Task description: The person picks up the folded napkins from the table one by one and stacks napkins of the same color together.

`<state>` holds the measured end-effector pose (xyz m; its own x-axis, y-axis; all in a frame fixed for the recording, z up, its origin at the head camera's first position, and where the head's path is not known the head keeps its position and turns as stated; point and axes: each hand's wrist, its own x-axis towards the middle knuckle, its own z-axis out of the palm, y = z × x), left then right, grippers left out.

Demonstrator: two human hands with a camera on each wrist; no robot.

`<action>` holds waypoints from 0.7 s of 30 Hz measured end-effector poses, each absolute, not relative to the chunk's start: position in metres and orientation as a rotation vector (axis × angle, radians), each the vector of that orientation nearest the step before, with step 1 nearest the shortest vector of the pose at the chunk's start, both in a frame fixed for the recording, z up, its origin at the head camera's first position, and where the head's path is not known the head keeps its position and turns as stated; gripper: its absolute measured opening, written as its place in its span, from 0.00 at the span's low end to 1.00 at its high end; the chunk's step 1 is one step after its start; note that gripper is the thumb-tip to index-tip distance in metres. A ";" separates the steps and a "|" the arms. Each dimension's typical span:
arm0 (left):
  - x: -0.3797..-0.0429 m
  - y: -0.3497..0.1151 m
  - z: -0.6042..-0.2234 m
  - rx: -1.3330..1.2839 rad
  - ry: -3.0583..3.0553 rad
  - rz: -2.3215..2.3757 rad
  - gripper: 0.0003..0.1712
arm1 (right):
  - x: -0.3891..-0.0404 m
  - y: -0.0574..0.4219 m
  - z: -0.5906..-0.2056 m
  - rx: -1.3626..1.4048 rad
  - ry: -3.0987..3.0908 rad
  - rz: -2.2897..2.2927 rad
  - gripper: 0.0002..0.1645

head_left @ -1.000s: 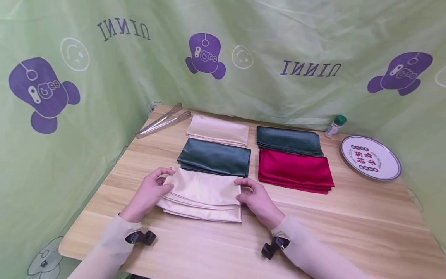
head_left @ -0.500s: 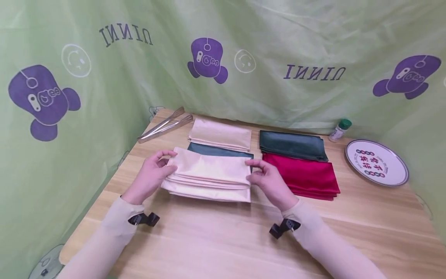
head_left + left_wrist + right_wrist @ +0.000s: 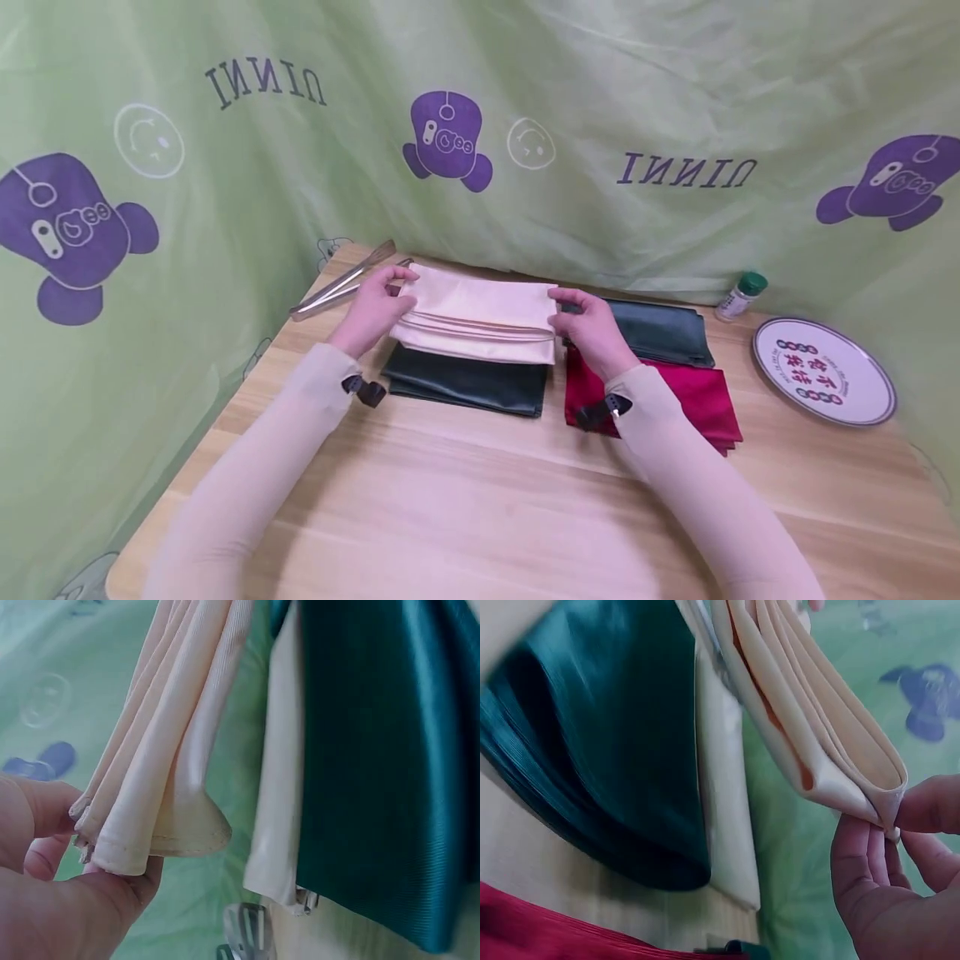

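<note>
A folded cream satin cloth (image 3: pixel 480 304) hangs between my two hands, its layers drooping at the front. My left hand (image 3: pixel 375 308) pinches its left end between thumb and fingers, as the left wrist view shows with the cloth's folded layers (image 3: pixel 150 772). At the other end my right hand (image 3: pixel 596 333) pinches a corner. Below it on the table lies a folded dark green cloth (image 3: pixel 468 383). A second cream cloth (image 3: pixel 727 795) lies beyond the green one in the wrist views; in the head view the held cloth hides it.
Right of the held cloth lie another dark green cloth (image 3: pixel 660 329) and a red cloth (image 3: pixel 690 396), partly under my right forearm. Metal tongs (image 3: pixel 337 287) rest at the back left. A green-capped bottle (image 3: pixel 741 296) and a printed plate (image 3: pixel 825 371) stand right. A green curtain (image 3: pixel 570 225) backs the table.
Both hands have lifted the cream cloth off the table and carried it away from me, over the green cloth to above the rear cream one. The near green cloth shows again in front.
</note>
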<state>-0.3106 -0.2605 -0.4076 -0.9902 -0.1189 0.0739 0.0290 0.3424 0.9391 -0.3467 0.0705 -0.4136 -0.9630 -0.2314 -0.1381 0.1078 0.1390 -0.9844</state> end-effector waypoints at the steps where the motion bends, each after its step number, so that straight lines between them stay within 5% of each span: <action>1: -0.317 -0.259 -0.409 0.084 -2.471 -1.710 0.21 | -0.352 0.070 -0.415 -0.111 2.178 -1.897 0.26; 21: -0.387 -0.249 -0.440 0.103 -2.523 -1.463 0.19 | -0.410 0.053 -0.445 -0.027 2.344 -1.760 0.27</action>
<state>-0.3870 -0.2489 -0.4398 -0.9728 -0.1713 0.1562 0.0505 0.5010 0.8640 -0.4102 0.0530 -0.4450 -0.9778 -0.1400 -0.1562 0.1109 0.2869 -0.9515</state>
